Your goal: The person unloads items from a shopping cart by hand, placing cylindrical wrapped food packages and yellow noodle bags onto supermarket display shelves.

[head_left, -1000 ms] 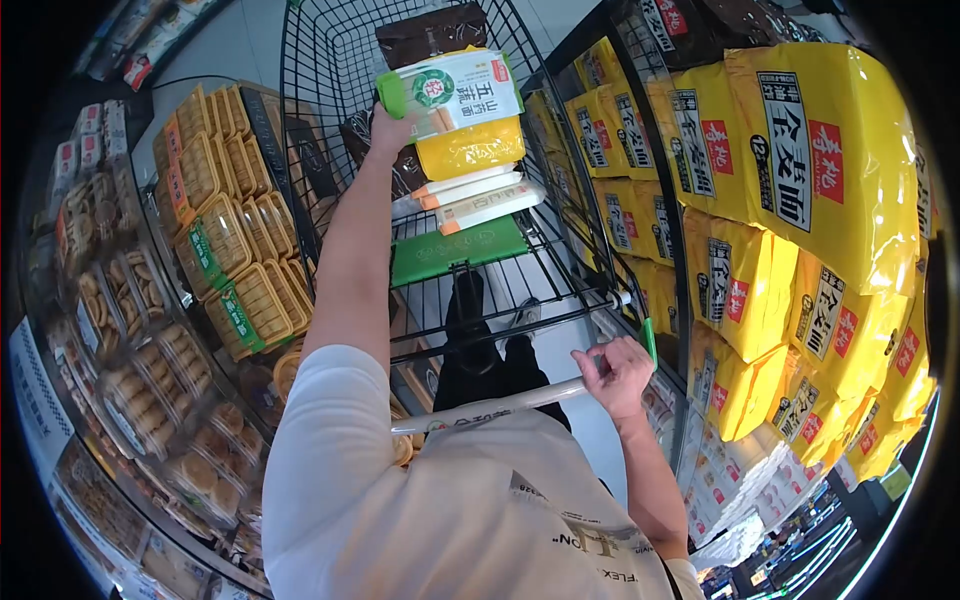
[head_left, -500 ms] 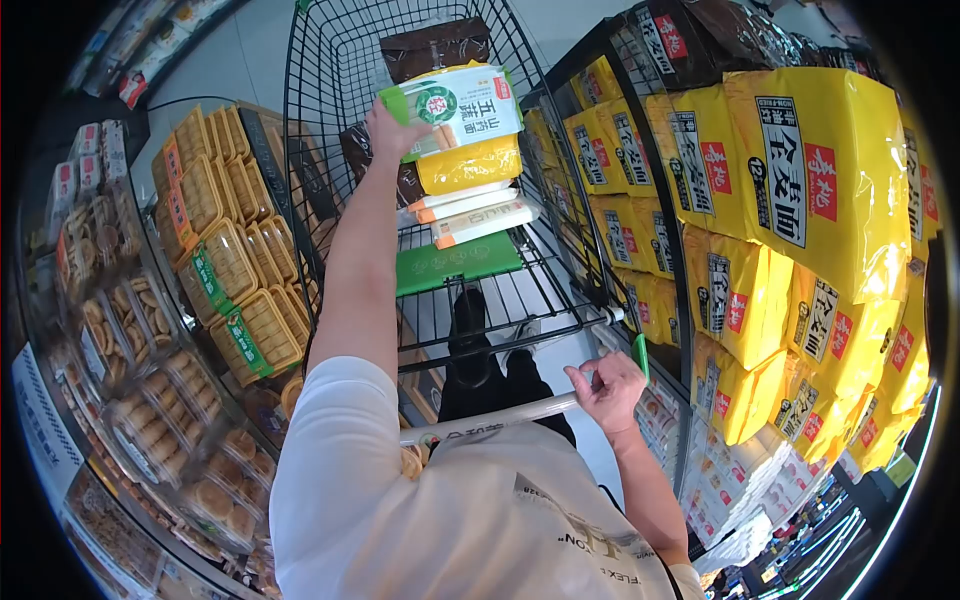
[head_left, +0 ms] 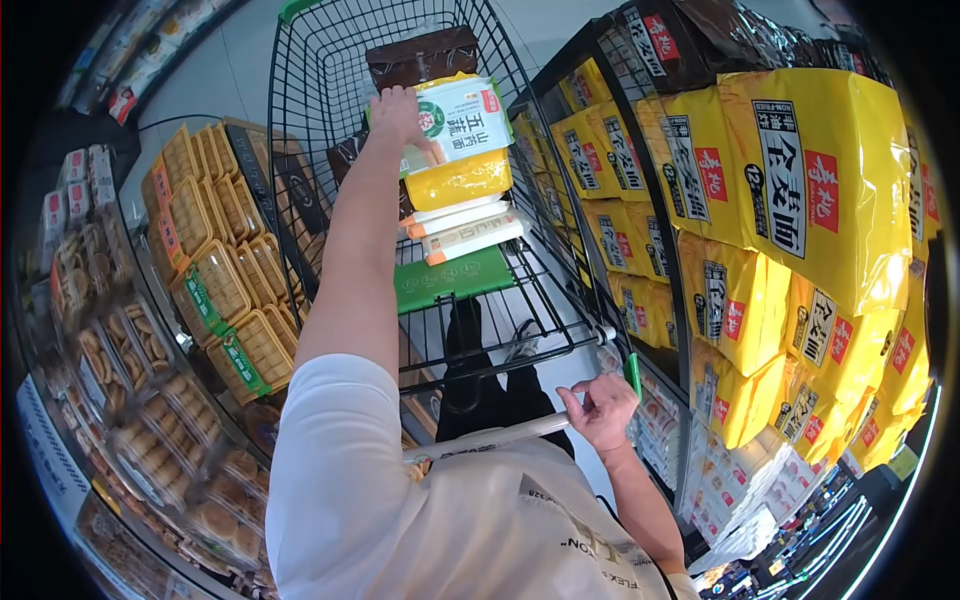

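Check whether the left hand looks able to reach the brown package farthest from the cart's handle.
Probably yes: the left hand, at the white-and-green package, lies close to that brown package, with nothing visible between.

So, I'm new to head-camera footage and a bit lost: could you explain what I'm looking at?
There's no machine here, just a person's two bare hands. All the pictures come from one camera worn on the head, looking forward and down. The left hand is on the left end of a white-and-green plastic package in a black wire shopping cart; whether it grips or only rests is hard to tell. Also in the cart are a shiny yellow plastic package and flat white-and-orange packs. The right hand is curled at the cart's pale bar handle. Large yellow plastic bags are stacked on the right.
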`<state>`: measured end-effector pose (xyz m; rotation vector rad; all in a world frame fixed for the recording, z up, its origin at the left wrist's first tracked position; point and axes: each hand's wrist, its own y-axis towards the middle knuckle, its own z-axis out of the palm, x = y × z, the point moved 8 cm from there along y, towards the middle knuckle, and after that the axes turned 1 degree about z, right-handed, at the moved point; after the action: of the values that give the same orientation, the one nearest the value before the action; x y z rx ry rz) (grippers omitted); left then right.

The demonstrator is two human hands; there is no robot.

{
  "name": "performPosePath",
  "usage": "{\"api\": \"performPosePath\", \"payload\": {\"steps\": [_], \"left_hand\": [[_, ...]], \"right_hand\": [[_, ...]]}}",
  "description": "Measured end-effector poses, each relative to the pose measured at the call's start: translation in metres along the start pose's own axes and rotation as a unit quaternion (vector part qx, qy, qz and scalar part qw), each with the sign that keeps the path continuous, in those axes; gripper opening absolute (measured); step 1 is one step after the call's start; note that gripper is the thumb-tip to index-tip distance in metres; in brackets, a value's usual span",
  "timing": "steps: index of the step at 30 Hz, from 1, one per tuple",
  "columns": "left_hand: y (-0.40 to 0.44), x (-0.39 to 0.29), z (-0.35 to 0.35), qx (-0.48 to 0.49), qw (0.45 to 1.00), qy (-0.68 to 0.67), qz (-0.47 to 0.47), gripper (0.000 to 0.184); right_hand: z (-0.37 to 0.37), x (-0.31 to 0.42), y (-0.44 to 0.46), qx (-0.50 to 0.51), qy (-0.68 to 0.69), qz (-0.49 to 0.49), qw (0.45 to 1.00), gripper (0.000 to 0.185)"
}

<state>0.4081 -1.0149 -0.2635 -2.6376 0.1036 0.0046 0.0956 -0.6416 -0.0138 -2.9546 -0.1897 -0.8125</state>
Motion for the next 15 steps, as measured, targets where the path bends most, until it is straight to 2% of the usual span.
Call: {"api": "performPosePath", "payload": {"steps": [6, 11, 14, 15], "left_hand": [[-0.012, 0.000, 0.003, 0.018, 0.999, -0.015, -0.034, 0.117], [-0.026, -0.008, -0.003, -0.030, 0.999, -0.025, 0.028, 0.104], [-0.023, -0.004, 0.006, -0.021, 0.998, -0.028, 0.061, 0.104], [-0.026, -0.003, 0.003, -0.043, 0.995, -0.037, 0.079, 0.095]], "right_hand": [[-0.006, -0.006, -0.006, -0.005, -0.001, -0.010, 1.000, 0.033], [-0.008, -0.012, -0.011, -0.003, 0.002, -0.011, 1.000, 0.032], [-0.008, -0.015, -0.015, -0.005, -0.006, -0.018, 1.000, 0.031], [-0.009, -0.016, -0.016, -0.003, -0.007, -0.016, 1.000, 0.031]]}}
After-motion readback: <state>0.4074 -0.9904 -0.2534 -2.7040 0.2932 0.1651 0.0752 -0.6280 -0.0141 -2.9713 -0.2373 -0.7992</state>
